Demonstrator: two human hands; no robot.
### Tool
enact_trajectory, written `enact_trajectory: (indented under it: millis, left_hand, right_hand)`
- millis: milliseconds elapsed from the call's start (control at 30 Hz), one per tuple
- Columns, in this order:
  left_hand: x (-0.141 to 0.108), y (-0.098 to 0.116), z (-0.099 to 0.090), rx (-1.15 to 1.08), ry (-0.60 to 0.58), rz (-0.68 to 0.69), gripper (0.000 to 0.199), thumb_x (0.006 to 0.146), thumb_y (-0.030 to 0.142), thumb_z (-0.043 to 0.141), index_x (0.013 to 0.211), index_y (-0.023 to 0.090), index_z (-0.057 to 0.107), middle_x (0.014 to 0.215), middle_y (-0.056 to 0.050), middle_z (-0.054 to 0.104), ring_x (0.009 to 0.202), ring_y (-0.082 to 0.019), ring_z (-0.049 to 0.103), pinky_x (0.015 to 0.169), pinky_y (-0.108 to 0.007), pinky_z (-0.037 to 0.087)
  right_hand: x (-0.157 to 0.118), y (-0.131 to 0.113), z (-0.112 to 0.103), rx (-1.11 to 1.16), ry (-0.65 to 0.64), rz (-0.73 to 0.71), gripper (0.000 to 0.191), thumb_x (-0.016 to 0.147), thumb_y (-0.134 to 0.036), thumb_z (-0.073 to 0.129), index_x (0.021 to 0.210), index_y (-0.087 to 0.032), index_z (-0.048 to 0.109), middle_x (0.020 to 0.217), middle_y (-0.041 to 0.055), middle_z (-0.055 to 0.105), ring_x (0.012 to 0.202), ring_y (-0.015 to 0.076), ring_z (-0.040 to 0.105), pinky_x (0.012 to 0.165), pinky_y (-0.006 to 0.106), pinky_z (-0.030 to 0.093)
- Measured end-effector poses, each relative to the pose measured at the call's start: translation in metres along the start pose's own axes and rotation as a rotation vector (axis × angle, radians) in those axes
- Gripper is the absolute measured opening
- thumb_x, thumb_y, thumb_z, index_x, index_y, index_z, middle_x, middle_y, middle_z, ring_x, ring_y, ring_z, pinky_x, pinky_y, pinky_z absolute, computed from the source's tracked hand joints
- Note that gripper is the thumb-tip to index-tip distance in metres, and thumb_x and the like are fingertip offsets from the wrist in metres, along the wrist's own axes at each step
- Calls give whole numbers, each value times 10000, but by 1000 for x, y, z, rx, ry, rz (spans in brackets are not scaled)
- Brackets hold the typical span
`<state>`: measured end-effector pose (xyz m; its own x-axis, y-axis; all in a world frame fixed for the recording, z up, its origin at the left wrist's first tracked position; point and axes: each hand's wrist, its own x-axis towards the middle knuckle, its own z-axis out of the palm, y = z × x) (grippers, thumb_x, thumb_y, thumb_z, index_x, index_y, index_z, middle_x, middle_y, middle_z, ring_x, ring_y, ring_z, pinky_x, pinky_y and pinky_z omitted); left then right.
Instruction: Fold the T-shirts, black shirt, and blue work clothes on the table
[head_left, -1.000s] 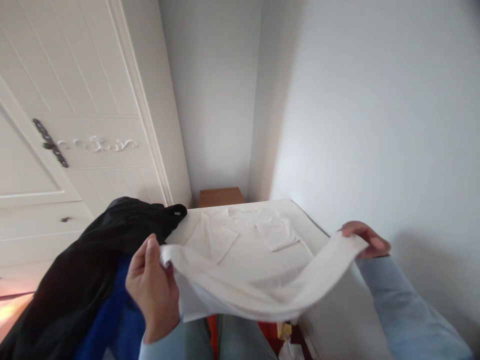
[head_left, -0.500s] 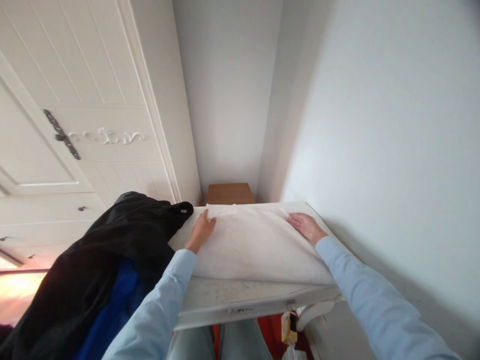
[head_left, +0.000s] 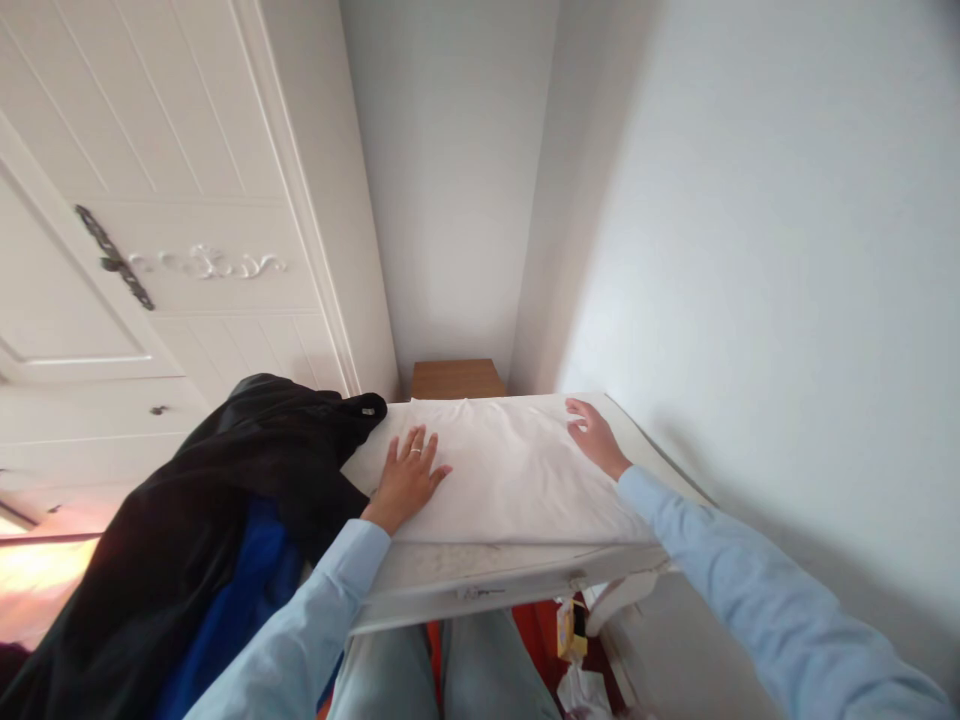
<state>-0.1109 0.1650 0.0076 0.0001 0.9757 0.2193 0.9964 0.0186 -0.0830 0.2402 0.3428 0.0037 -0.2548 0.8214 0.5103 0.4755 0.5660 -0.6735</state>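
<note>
White cloth: laid out on the white table, faintly creased, its near edge short of the table's front.
Left hand: palm down on the cloth's left part, fingers spread wide, a ring on one finger; it grips nothing.
Right hand: at the cloth's far right, fingers a little bent, thumb apart from them; whether the fingertips touch the fabric, I cannot tell.
Sleeves: light blue, on both arms.
Left of the cloth: a black garment heaped over the table's edge, blue fabric showing beneath.
Below the table: a yellow package.
Behind the table: a brown wooden top.
Far left: a white wardrobe with a dark handle.
</note>
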Motion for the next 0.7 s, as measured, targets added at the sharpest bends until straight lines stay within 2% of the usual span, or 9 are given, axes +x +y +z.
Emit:
enact_trajectory:
  millis: [67, 167, 267, 367, 467, 600, 700]
  left_hand:
    - [-9, 4, -1, -28, -6, 64, 689, 1037, 539, 294, 1566, 103, 360, 1640, -215, 293, 1544, -334, 221, 1226, -549, 192]
    - [-22, 7, 6, -65, -83, 91, 681, 1038, 538, 305, 1561, 106, 373, 1640, -204, 296, 1536, -334, 244, 1222, -521, 235]
    - [-31, 4, 12, -84, -105, 81, 661, 1045, 524, 290, 1546, 108, 403, 1632, -204, 314, 1533, -314, 259, 1231, -496, 229]
    - [-33, 0, 10, -102, -113, 59, 657, 1049, 515, 275, 1549, 108, 399, 1631, -201, 321, 1534, -296, 264, 1234, -479, 227]
    - [-33, 0, 7, -104, -132, 36, 657, 1045, 517, 266, 1553, 120, 396, 1632, -189, 328, 1531, -305, 270, 1229, -494, 226]
    - [-35, 4, 5, -98, -146, -14, 691, 1038, 533, 258, 1558, 92, 374, 1636, -204, 311, 1531, -320, 264, 1223, -509, 228]
    - [-39, 6, 4, -95, -148, -52, 726, 1034, 546, 254, 1566, 60, 341, 1636, -215, 303, 1529, -319, 268, 1224, -492, 229]
  right_hand:
    - [-22, -17, 6, -84, -132, -149, 524, 879, -256, 513, 1402, -253, 544, 1405, 115, 599, 1315, 288, 562, 1111, 526, 485]
    - [-57, -32, 10, -193, -352, -324, 513, 935, -331, 542, 1446, -281, 533, 1503, 88, 539, 1409, 285, 478, 1210, 532, 374]
    - [-78, -24, 3, -254, -505, -322, 567, 965, -457, 531, 1496, -263, 491, 1570, 100, 472, 1446, 297, 439, 1221, 538, 355]
    - [-81, -3, -16, -318, -520, -202, 624, 972, -550, 481, 1499, -216, 493, 1584, 127, 448, 1464, 315, 416, 1232, 552, 327]
    - [-78, 14, -35, -339, -516, -164, 602, 969, -583, 456, 1434, -219, 571, 1561, 118, 481, 1459, 320, 425, 1236, 563, 313]
    - [-80, 18, -49, -358, -527, -170, 568, 974, -577, 442, 1413, -250, 593, 1551, 85, 500, 1463, 293, 424, 1243, 540, 307]
    - [-86, 20, -54, -389, -535, -149, 584, 978, -576, 422, 1430, -242, 579, 1566, 95, 477, 1476, 303, 401, 1243, 556, 291]
